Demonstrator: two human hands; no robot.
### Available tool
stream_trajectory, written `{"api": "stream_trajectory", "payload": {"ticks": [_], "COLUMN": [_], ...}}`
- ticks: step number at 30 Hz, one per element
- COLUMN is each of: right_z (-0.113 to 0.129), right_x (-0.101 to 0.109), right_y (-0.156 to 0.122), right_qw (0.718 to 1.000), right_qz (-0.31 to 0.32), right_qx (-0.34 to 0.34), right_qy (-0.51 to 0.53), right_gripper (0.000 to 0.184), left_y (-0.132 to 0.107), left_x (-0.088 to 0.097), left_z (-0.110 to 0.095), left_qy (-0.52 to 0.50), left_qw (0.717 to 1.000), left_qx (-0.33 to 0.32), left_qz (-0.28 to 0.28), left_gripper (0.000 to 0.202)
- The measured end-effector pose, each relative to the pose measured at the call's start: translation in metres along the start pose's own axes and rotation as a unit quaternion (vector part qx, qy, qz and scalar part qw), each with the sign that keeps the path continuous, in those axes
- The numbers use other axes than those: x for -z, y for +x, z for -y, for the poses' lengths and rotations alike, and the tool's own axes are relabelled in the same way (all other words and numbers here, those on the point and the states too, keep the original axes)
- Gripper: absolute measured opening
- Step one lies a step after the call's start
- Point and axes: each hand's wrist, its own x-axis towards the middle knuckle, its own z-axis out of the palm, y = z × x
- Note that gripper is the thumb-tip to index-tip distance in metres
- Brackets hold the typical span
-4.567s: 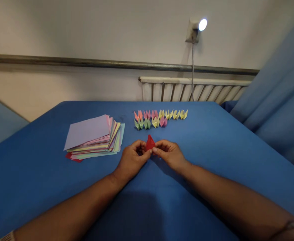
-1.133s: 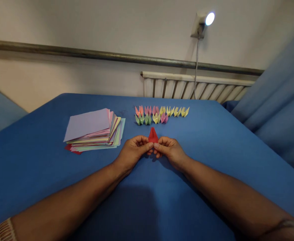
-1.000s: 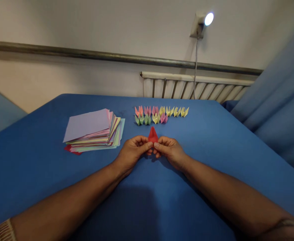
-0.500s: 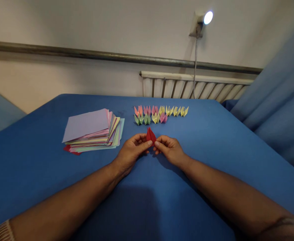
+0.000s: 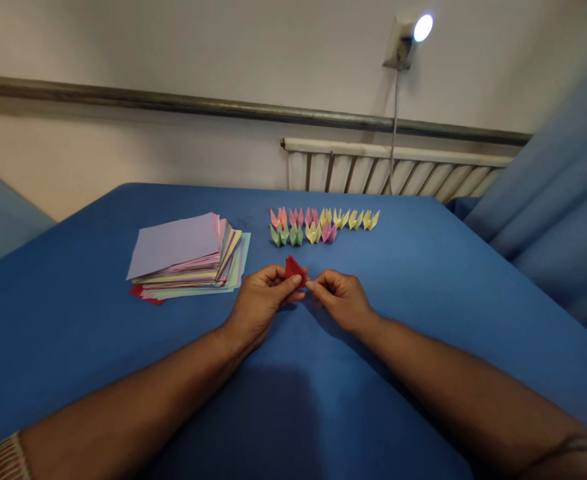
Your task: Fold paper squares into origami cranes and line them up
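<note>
the folded paper [image 5: 294, 267] is red — the tablecloth [image 5: 423, 280], plain blue.

Bench [image 5: 398, 280]: blue top
Paper stack [image 5: 188, 270]: left side, edges uneven, lavender uppermost
Back figures [image 5: 341, 219]: row of seven, orange, pink, yellow
Front figures [image 5: 296, 235]: row of four, green, yellow, pink

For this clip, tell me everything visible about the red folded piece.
The red folded piece looks like paper, small and creased, with layered flaps narrowing to a top that tips left in view. It is in front of the rows of pastel folded pieces. The left hand pinches it, thumb in front; the right hand has fingertips at its lower right edge.
</note>
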Motion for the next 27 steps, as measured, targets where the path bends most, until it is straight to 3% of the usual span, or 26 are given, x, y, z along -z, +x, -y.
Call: {"api": "stream_trajectory", "payload": {"ticks": [6, 12, 18, 27], "right_z": [0.010, 0.016, 0.016, 0.020], "right_x": [0.006, 0.005, 0.003, 0.006], "right_y": [0.000, -0.003, -0.006, -0.004], "right_qw": [0.993, 0.993, 0.993, 0.985], "right_qz": [-0.073, -0.055, -0.053, -0.040], "right_qx": [0.089, 0.095, 0.094, 0.168], "right_qy": [0.034, 0.053, 0.055, -0.009], "right_gripper": [0.009, 0.006, 0.006, 0.008], "left_y": [0.002, 0.001, 0.000, 0.002], "left_x": [-0.001, 0.001, 0.001, 0.002], "left_z": [0.004, 0.007, 0.009, 0.011], "left_qy": [0.074, 0.176, 0.176, 0.181], "left_qw": [0.997, 0.980, 0.980, 0.978], "left_qx": [-0.012, -0.082, -0.078, -0.078], "left_qz": [0.024, 0.039, 0.049, 0.066], "left_gripper": [0.025, 0.016, 0.018, 0.019]}}
